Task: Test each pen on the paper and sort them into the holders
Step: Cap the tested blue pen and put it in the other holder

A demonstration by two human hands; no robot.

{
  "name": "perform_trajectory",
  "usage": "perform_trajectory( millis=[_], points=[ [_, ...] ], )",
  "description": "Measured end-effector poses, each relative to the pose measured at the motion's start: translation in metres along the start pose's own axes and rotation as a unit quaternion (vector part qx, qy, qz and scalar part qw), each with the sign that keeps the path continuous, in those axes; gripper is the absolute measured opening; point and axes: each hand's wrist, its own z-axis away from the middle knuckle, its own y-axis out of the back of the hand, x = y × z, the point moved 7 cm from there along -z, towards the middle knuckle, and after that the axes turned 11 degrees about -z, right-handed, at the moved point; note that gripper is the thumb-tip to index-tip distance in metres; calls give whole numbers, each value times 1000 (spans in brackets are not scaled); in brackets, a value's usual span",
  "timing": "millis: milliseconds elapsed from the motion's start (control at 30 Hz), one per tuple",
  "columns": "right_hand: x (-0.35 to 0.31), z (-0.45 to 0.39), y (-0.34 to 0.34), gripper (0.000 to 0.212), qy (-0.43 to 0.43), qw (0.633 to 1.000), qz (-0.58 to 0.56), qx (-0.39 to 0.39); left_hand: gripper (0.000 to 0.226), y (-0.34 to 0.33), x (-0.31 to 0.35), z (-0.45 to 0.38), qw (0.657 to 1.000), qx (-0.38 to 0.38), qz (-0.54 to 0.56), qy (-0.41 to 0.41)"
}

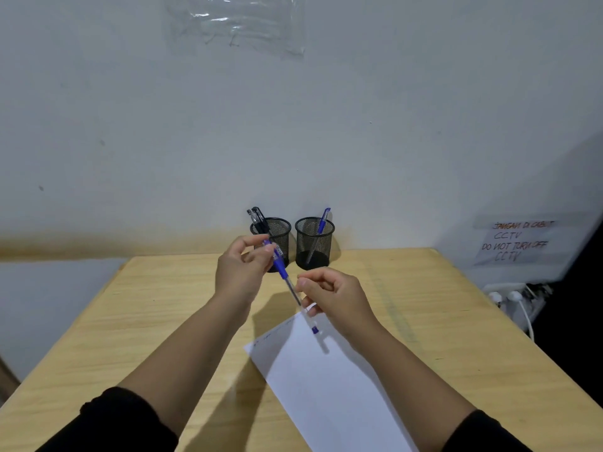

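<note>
My left hand (pixel 243 272) pinches a blue pen (pixel 283 272) by its upper end and holds it slanted above the table. My right hand (pixel 336 295) is closed on a clear cap with a blue tip (pixel 315 327), right at the pen's writing end. Whether the cap still sits on the tip is unclear. The white paper (pixel 326 393) lies below both hands, with faint marks along its top edge. Two black mesh holders stand at the back. The left holder (pixel 281 231) contains black pens (pixel 257 218). The right holder (pixel 314 246) contains one blue pen (pixel 323 221).
The wooden table (pixel 156 321) stands against a white wall. A taped paper notice (pixel 518 243) hangs on the wall at the right, with a power strip and white cable (pixel 515 301) beneath it. The table's right edge drops into a dark area.
</note>
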Motion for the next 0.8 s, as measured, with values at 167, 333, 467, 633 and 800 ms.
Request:
perform_trajectory(
  millis=[167, 333, 467, 633, 800],
  points=[
    [-13, -29, 14, 16, 23, 997, 73, 19, 17, -44, 23, -9, 992, -39, -92, -77],
    [-31, -74, 48, 15, 25, 990, 119, 68, 23, -71, 28, -43, 983, -13, -166, -77],
    [-50, -114, 82, 6, 44, 981, 123, 145, 32, -82, 6, -78, 948, 19, -315, -39],
    [-61, -156, 104, 9, 71, 972, 84, 206, 53, -97, -26, -103, 905, 18, -425, -9],
    [-41, -186, 102, 9, 39, 966, 157, 201, 48, -104, -36, -108, 907, 40, -420, -16]
  ],
)
